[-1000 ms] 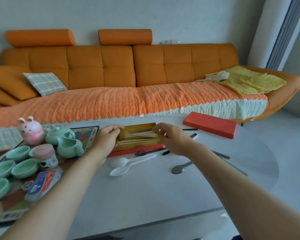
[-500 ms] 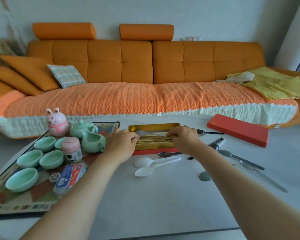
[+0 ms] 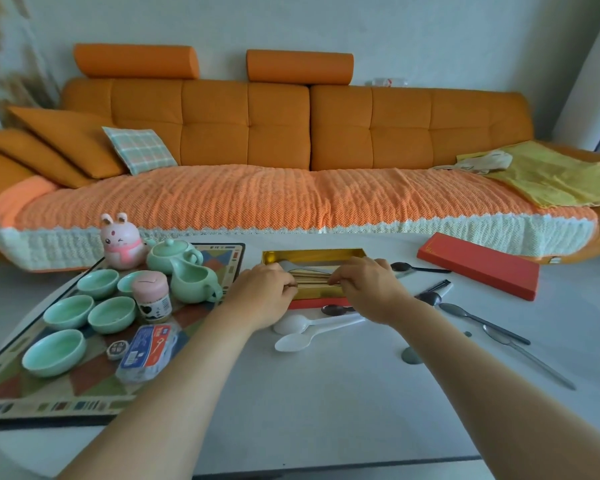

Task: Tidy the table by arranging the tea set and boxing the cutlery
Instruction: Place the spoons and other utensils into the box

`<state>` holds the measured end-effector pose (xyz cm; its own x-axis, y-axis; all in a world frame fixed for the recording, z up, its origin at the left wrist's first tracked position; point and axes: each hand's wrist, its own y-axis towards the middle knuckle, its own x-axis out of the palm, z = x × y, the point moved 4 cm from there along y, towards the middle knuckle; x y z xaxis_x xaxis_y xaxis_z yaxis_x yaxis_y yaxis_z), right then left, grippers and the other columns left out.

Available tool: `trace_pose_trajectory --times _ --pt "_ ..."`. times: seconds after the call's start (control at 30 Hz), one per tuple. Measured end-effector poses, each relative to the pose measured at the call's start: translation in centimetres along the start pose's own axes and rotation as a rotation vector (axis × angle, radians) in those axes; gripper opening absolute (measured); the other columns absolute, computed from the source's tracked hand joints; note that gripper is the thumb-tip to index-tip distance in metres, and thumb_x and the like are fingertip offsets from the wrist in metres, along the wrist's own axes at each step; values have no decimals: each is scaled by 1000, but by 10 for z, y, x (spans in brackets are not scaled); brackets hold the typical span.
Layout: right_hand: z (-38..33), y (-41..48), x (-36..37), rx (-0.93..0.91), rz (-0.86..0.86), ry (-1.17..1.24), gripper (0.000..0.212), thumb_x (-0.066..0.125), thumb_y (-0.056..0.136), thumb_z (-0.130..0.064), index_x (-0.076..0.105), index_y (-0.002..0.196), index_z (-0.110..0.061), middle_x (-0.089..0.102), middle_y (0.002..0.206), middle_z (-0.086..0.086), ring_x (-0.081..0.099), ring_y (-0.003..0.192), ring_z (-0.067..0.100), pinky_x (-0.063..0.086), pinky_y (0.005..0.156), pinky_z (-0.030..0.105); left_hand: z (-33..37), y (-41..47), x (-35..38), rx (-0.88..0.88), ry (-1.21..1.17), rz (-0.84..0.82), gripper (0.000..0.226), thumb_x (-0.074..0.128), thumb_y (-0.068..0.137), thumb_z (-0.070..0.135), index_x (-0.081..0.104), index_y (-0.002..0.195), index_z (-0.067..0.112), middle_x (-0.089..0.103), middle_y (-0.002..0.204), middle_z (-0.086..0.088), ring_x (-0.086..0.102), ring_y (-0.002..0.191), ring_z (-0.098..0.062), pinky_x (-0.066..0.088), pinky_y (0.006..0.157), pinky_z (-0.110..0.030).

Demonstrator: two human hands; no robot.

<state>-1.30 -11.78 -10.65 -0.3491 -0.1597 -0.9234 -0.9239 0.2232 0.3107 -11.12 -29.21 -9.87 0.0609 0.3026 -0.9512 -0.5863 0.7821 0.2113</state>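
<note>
A gold-lined cutlery box (image 3: 312, 255) with a red base sits mid-table. Inside lie wooden chopsticks (image 3: 312, 278) and a spoon. My left hand (image 3: 262, 294) and my right hand (image 3: 368, 289) each pinch an end of the chopsticks over the box. The red box lid (image 3: 478, 265) lies to the right. Two white plastic spoons (image 3: 312, 329) lie in front of the box; several metal spoons (image 3: 482, 320) lie to the right. A green teapot (image 3: 170, 254), a green pitcher (image 3: 194, 284) and several green cups (image 3: 70, 311) stand on a patterned tray (image 3: 84, 393) at left.
A pink rabbit figure (image 3: 122, 242), a pink-lidded jar (image 3: 151, 299) and a blue-red packet (image 3: 146, 353) share the tray. An orange sofa (image 3: 291, 150) runs behind the table. A dark spoon (image 3: 416, 268) and a pen-like stick (image 3: 433, 287) lie right of the box.
The view swung left and down, so the tray is seen more fully. Both hands stayed over the box, holding the chopsticks.
</note>
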Motion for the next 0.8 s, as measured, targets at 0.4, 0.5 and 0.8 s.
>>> trace_pose_trajectory --times 0.4,0.5,0.8 --pt "-21 -16 -28 -81 -6 29 26 56 83 -16 70 95 -33 64 99 -11 59 92 14 52 81 37 26 -19 -17 84 -113 19 9 65 84 37 58 88 34 55 92 14 57 86 -13 45 68 -28" --pt "-31 -30 -26 -79 -179 23 22 57 85 -21 70 92 -37 66 95 -17 60 86 5 55 76 29 28 -30 -12 78 -103 -153 20 69 76 50 60 84 34 58 89 15 58 83 -7 52 73 -30" --pt "-40 -46 -14 -82 -316 -51 20 58 94 -24 71 108 -31 66 109 -16 59 100 7 50 89 29 15 -50 -9 17 -32 -299 22 61 86 44 68 104 34 62 103 13 59 92 -13 53 80 -33"
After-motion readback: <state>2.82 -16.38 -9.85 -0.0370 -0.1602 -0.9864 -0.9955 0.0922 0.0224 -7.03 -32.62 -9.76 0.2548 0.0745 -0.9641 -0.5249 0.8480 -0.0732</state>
